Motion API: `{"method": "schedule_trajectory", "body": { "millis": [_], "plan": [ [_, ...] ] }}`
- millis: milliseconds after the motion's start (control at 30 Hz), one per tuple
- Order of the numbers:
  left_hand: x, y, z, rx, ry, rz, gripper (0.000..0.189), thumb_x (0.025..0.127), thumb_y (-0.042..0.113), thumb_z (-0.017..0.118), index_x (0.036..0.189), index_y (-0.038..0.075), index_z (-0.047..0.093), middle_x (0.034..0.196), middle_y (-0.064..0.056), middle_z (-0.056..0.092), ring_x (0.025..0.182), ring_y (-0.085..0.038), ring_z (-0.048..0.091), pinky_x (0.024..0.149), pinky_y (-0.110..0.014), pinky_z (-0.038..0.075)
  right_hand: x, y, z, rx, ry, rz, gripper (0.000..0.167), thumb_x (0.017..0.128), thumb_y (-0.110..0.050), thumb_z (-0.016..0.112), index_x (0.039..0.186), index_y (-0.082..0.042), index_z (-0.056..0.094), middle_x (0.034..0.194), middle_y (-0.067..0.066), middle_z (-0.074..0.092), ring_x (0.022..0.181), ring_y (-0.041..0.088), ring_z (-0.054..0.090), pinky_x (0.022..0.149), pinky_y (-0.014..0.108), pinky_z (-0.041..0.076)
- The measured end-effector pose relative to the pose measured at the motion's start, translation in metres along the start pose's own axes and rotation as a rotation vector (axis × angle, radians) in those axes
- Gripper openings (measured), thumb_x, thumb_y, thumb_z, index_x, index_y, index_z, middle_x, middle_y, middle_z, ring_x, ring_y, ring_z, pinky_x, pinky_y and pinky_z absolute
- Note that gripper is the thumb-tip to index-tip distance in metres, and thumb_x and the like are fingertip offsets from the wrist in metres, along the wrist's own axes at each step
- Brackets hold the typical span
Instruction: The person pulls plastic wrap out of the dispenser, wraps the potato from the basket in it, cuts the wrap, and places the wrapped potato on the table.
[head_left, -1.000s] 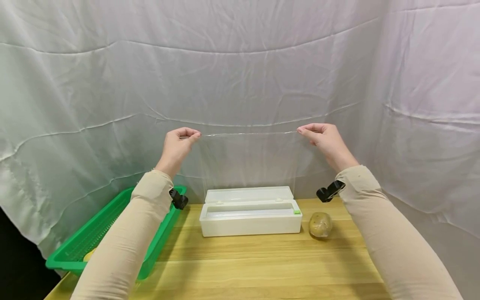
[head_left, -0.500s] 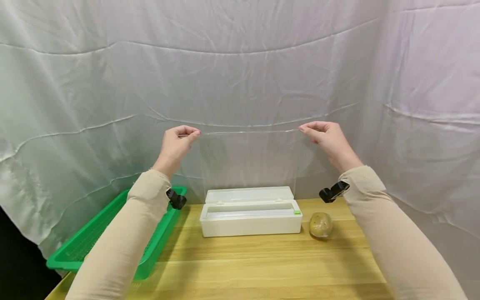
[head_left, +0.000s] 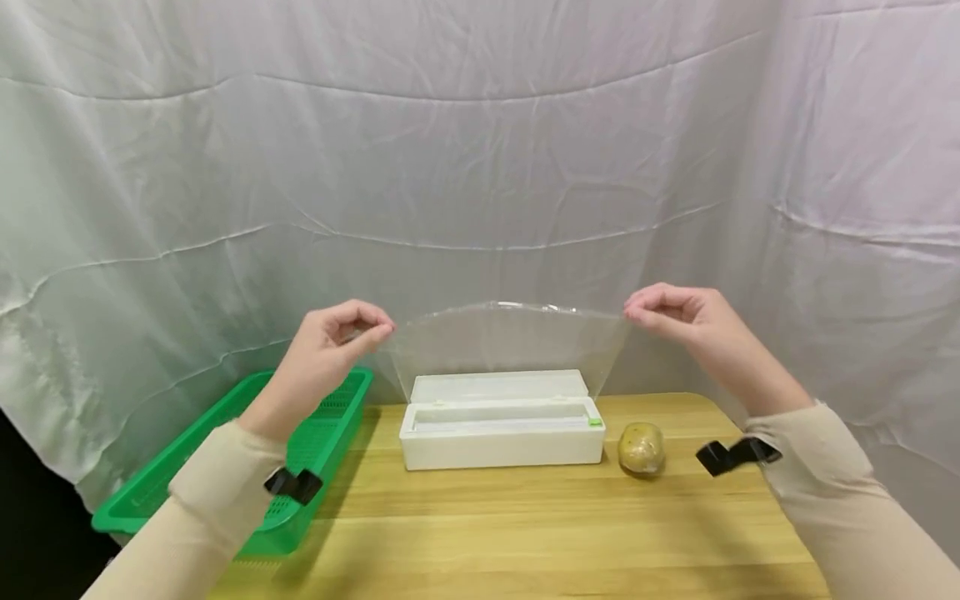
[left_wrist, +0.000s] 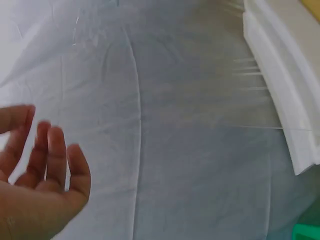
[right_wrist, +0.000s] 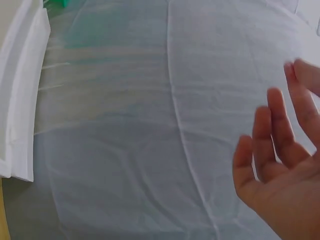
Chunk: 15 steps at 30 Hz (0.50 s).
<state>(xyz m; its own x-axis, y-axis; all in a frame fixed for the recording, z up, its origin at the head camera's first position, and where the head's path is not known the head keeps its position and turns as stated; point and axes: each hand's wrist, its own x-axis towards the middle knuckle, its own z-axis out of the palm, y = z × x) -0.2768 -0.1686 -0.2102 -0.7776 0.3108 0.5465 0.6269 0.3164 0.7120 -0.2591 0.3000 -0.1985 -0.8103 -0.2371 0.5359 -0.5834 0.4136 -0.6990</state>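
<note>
A sheet of clear plastic wrap [head_left: 517,337] stretches up from the open white dispenser box [head_left: 502,446] on the wooden table. My left hand [head_left: 322,358] pinches its upper left corner between thumb and index finger. At the opposite corner, the thumb and index finger of my right hand [head_left: 693,333] pinch the wrap too. Between the hands the top edge bows upward, and the sheet flares outward from the box. In both wrist views the other fingers are loosely bent; the film is too transparent there to follow up to the fingertips.
To the right of the box sits a potato [head_left: 641,450] with a shiny, film-like surface. A green plastic basket [head_left: 352,417] stands at the left, partly behind the left arm. Grey-white curtain [head_left: 480,167] hangs behind the wooden table [head_left: 510,533].
Both hands have come down and nearer, and moved farther apart, still pinching the wrap. Its top edge went from nearly straight to bowed. Box and potato stay put.
</note>
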Motion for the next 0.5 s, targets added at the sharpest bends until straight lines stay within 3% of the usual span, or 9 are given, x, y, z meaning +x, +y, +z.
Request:
{"method": "schedule_trajectory", "body": {
  "millis": [167, 267, 500],
  "plan": [
    [-0.045, -0.007, 0.002, -0.033, -0.152, 0.198, 0.008, 0.106, 0.003, 0.064, 0.106, 0.002, 0.072, 0.107, 0.004, 0.073, 0.098, -0.015, 0.067, 0.085, -0.027, 0.057, -0.038, -0.003, 0.004, 0.031, -0.188, -0.115, 0.013, 0.104, 0.001, 0.064, 0.112, 0.0, 0.074, 0.119, 0.0, 0.072, 0.111, 0.011, 0.069, 0.097, 0.02, 0.057],
    [-0.069, -0.016, 0.006, -0.063, -0.239, 0.294, 0.018, 0.102, -0.009, 0.062, 0.103, 0.005, 0.073, 0.103, 0.005, 0.072, 0.093, -0.014, 0.067, 0.081, -0.028, 0.058, -0.059, 0.001, 0.006, 0.032, -0.282, -0.187, 0.02, 0.1, 0.01, 0.064, 0.106, -0.005, 0.076, 0.115, 0.001, 0.072, 0.11, 0.012, 0.067, 0.097, 0.021, 0.058],
    [-0.118, -0.044, 0.025, -0.058, -0.394, 0.352, 0.032, 0.098, -0.01, 0.067, 0.103, 0.021, 0.072, 0.095, 0.004, 0.074, 0.084, -0.01, 0.066, 0.075, -0.027, 0.059, -0.104, 0.024, 0.021, -0.072, -0.449, -0.294, 0.035, 0.096, 0.006, 0.073, 0.101, -0.029, 0.075, 0.105, -0.01, 0.072, 0.099, 0.011, 0.066, 0.091, 0.025, 0.055]
  ]
}}
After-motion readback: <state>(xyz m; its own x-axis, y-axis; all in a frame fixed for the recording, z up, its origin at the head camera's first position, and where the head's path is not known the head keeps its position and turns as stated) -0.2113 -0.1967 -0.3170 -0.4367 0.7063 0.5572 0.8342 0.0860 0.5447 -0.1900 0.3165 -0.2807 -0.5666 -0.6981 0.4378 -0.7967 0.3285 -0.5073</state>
